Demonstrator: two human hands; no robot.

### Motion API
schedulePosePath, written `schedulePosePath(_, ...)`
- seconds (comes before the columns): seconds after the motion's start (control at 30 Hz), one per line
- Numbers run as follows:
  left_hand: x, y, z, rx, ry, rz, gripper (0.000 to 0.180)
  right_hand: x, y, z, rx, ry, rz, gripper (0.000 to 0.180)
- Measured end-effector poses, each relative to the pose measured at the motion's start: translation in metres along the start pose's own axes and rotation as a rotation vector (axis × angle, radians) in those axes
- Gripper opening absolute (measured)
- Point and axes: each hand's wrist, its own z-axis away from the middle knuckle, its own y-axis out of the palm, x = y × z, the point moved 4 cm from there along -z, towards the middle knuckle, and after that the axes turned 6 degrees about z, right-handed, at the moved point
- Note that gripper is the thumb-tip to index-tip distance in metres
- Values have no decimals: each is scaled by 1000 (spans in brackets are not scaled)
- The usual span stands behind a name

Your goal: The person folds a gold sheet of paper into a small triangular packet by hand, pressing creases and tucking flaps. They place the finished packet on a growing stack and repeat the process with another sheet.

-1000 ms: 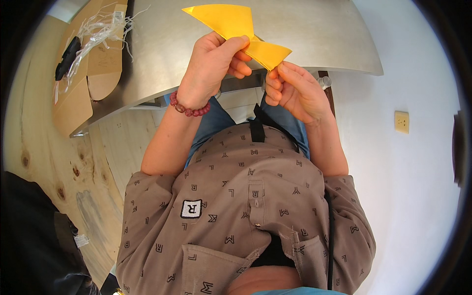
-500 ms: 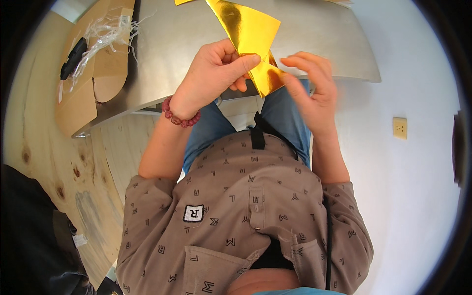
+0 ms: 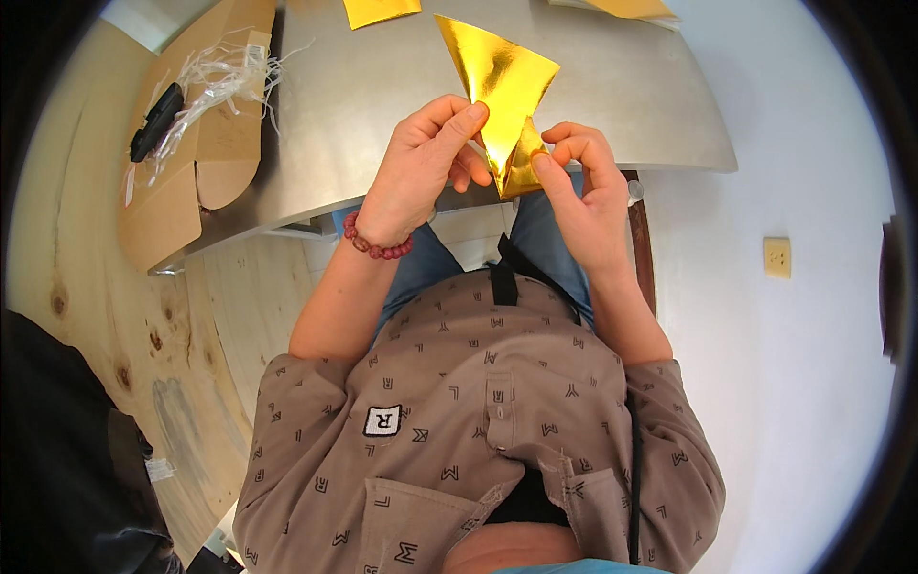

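A folded sheet of shiny gold paper [image 3: 502, 81] is held up in front of me, over the near edge of the metal table. My left hand [image 3: 430, 158], with a dark red bead bracelet [image 3: 378, 244] at the wrist, pinches its left side, thumb on top. On the other side, my right hand [image 3: 585, 187] grips the lower right folded part between thumb and fingers. The paper narrows to a point at the bottom and flares into a wide flap at the top. Some of its folds are hidden behind the front layer.
The metal table [image 3: 354, 115] curves across the top. On its left lies an open cardboard box [image 3: 225, 158] with clear plastic strips [image 3: 215, 81] and a black object [image 3: 158, 121]. More gold paper [image 3: 382, 10] lies at the far edge, and a gold-topped stack [image 3: 631, 8] sits far right.
My right hand, formerly apart with fingers spread, has closed on the paper's lower right part. The paper has turned slightly and sits lower, and its lower fold has opened out rightward.
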Motion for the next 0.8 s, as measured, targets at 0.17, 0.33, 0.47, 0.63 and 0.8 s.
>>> schedulePosePath(0.17,-1,1,-1,-30,101,-15,27,-5,2,0,-26,44,-104,12)
schedulePosePath(0.33,-1,3,-1,14,80,16,22,-9,7,2,4,92,-166,13)
schedulePosePath(0.47,-7,10,1,104,69,-101,17,-6,15,-1,20,20,-136,13)
schedulePosePath(0.63,-11,34,18,23,252,-257,22,-15,13,6,53,290,-476,13)
schedulePosePath(0.8,-24,20,19,19,183,-520,23,-13,-10,6,-61,178,-247,11)
